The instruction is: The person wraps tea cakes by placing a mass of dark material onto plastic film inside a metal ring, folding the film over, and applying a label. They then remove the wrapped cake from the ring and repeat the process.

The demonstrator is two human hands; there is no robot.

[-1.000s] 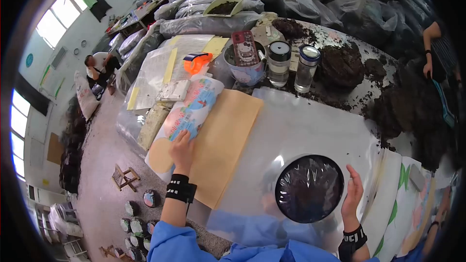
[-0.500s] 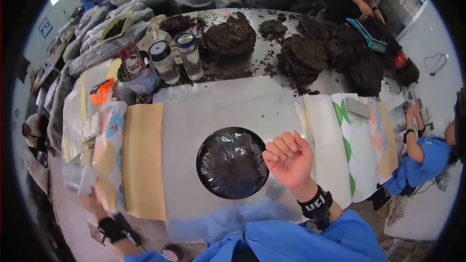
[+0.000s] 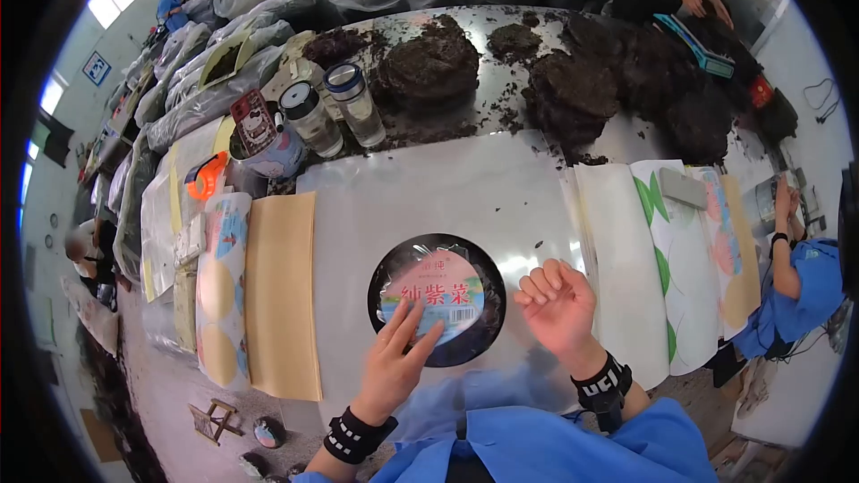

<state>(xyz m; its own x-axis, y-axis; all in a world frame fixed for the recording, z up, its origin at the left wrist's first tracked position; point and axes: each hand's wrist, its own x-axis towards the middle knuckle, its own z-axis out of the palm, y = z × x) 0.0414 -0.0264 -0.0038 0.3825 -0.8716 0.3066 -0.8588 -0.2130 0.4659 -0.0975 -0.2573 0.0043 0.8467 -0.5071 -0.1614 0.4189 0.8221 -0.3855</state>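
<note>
A round label [image 3: 436, 282] with pink and blue print and large red characters lies on a round black package [image 3: 492, 331] wrapped in clear film. The package sits on a translucent sheet in front of me. My left hand [image 3: 398, 360] rests with spread fingers on the lower left of the label. Just right of the package, my right hand [image 3: 559, 309] is held up with its fingers curled in, and nothing shows in it.
Brown paper [image 3: 282, 295] and printed rolls [image 3: 220, 340] lie left; white and green-leaf sheets [image 3: 662, 259] lie right. Behind stand two clear jars [image 3: 358, 112], an orange tape dispenser [image 3: 208, 177] and dark seaweed piles [image 3: 429, 67]. A co-worker in a blue sleeve [image 3: 805, 268] works at right.
My left hand has come from the printed rolls at left to the package, and the label now lies on its film. My right hand has shifted slightly right. The camera view has turned a little.
</note>
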